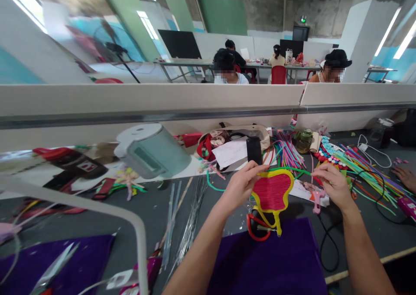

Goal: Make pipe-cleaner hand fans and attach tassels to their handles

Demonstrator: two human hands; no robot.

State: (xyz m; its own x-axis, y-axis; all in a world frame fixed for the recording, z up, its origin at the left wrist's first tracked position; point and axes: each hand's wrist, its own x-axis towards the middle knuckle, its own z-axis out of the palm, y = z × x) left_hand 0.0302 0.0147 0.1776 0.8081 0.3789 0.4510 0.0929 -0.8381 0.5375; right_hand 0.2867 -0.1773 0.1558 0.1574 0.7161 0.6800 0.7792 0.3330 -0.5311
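My left hand (244, 185) is closed at the upper left edge of a fan-shaped piece (272, 191), with a deep pink ribbed middle, yellow fuzzy border and short yellow handle. A green pipe cleaner (289, 169) stretches along its top edge between my hands. My right hand (332, 183) pinches the right part of that pipe cleaner, apart from the fan shape. The left fingertips grip the pipe cleaner's other part and appear to touch the yellow border. Below hang or lie red scissor handles (250, 231), partly hidden by the piece. A pink glue gun (317, 198) lies near my right hand.
A purple mat (266, 264) lies in front of me. Bundled pipe cleaners (289, 149), wires (191, 221) and clear glue sticks (170, 225) lie around. A lamp arm (139, 234) stands left; scissors (53, 269) lie beyond it. Another person's hand (404, 178) rests far right.
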